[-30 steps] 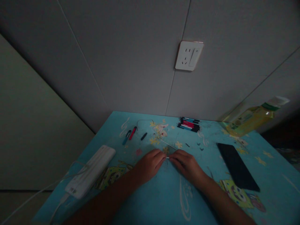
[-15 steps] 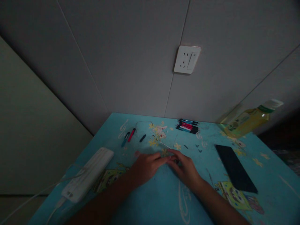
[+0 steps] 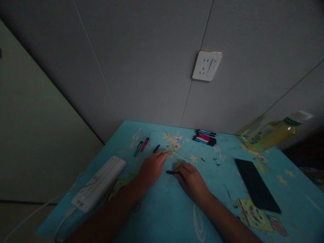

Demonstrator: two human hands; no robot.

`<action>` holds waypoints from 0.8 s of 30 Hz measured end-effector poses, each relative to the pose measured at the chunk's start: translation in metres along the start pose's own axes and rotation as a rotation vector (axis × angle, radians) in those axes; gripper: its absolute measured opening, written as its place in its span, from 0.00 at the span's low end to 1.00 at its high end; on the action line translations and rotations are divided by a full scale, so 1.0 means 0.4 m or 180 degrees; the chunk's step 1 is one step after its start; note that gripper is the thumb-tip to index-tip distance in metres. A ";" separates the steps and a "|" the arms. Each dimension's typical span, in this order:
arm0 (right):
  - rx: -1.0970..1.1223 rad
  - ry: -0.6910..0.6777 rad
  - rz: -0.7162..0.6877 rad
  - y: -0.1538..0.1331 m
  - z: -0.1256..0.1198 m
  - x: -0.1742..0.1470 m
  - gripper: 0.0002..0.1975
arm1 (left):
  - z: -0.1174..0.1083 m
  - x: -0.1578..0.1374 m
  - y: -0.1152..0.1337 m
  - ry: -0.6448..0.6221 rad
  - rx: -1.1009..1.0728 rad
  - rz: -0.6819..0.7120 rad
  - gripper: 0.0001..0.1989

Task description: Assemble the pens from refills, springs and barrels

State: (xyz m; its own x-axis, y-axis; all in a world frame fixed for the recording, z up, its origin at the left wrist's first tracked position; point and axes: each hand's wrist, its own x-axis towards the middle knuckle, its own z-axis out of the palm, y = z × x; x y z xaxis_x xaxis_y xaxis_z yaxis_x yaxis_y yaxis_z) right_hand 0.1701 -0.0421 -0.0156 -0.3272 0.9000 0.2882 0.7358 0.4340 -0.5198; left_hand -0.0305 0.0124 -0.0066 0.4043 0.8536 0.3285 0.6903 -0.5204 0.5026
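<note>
My left hand (image 3: 154, 167) reaches forward over the table, its thumb and index finger pinched at the near-left tip of a thin white pen refill (image 3: 181, 157). The refill lies slanted, its other end close to my right hand. In my right hand (image 3: 191, 179) a black pen barrel (image 3: 170, 172) is gripped, with one end sticking out to the left past the fingers; the rest is hidden. Beyond my left hand lie a small dark pen piece (image 3: 156, 148), a red pen part (image 3: 144, 144) and a blue pen part (image 3: 138, 149).
A row of pens (image 3: 205, 137) lies at the back. Small dark bits (image 3: 216, 162) are scattered right of centre. A black phone-like slab (image 3: 257, 185) and a bottle of yellow liquid (image 3: 273, 135) are at the right. The white power strip (image 3: 100, 182) with cables is on the left.
My hands, together half a second ago, have parted. The left moved forward to the refill's end; the black pen barrel now shows in my right hand. The view shifted slightly.
</note>
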 end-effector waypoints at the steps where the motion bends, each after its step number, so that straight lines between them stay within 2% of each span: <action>1: 0.0043 0.0006 0.0030 0.003 -0.006 -0.001 0.06 | 0.000 -0.001 0.001 -0.0033 -0.0009 0.0022 0.19; 6: 0.0208 0.0433 0.0407 0.054 -0.058 -0.010 0.09 | -0.004 -0.006 0.015 -0.0289 0.0048 0.0248 0.19; 10: 0.0101 0.0682 0.0433 0.089 -0.081 -0.013 0.10 | -0.002 -0.011 0.020 -0.0402 0.0057 0.0362 0.20; 18: 0.0135 0.0564 0.0271 0.065 -0.083 -0.016 0.08 | 0.006 -0.020 0.021 -0.0580 0.0124 0.0565 0.24; 24: 0.0060 0.0580 0.0302 0.074 -0.085 -0.016 0.07 | 0.001 -0.018 0.022 -0.0537 0.0189 0.0455 0.21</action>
State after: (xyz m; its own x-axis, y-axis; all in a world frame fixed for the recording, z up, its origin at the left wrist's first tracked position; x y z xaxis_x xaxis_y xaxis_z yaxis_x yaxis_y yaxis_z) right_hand 0.2143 -0.0366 -0.0054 -0.1430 0.9151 0.3771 0.7464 0.3499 -0.5661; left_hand -0.0269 0.0016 -0.0050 0.5917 0.7657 0.2522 0.6509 -0.6383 0.4109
